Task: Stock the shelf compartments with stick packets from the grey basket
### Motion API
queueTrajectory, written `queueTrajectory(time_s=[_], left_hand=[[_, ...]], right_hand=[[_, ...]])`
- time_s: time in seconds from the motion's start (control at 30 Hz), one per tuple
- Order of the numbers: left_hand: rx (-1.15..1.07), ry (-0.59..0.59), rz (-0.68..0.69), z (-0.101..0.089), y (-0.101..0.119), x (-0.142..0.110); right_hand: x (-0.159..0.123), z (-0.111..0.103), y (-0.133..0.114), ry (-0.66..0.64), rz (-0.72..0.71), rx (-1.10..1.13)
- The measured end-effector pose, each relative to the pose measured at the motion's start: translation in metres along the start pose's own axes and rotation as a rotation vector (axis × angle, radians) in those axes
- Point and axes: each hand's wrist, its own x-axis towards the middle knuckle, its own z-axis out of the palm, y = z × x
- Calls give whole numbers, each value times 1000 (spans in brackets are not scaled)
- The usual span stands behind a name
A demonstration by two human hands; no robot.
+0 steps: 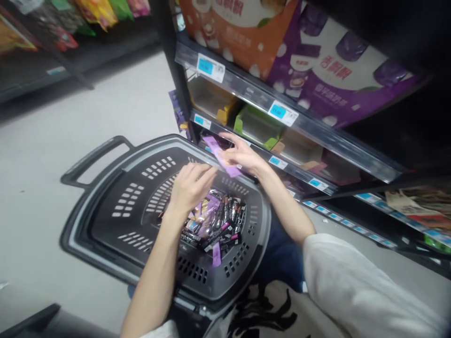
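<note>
While I watch from the head view, the right hand (243, 155) has its fingers on a purple sachet (230, 170), seemingly pinching it, above the basket's far rim. My left hand (192, 185) hangs over the basket (105, 230), fingers loosely bent, just beside the sachet's near end; I can't tell whether it grips anything. The two hands are apart. Below them I see a pile (214, 216) of black and purple packets in the basket. Beyond, the shelf (246, 89) carries a yellow tray (211, 99) and a green tray (259, 126).
</note>
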Motion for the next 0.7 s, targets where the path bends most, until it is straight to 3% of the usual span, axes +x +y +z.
queueTrajectory(time_s=[0.1,0.2,0.33,0.4,0.5,0.63,0.7], left_hand=[[-6,-131,40,-8,-2,3],[10,-221,72,-13,-3,4],[40,-322,120,-17,-2,5],[39,-335,125,-19,-1,5],[30,-326,128,-22,-1,7],[43,-321,142,-22,-3,8],[56,-325,152,-19,-5,7]], right_hand=[[-41,-28,-5,151,-35,-49],[-101,-58,3,299,50,-81],[-179,-97,31,618,143,185],[-207,-114,54,683,196,291],[-232,-135,96,741,313,383],[-241,-161,148,1006,447,438],[-239,-174,163,1069,456,435]])
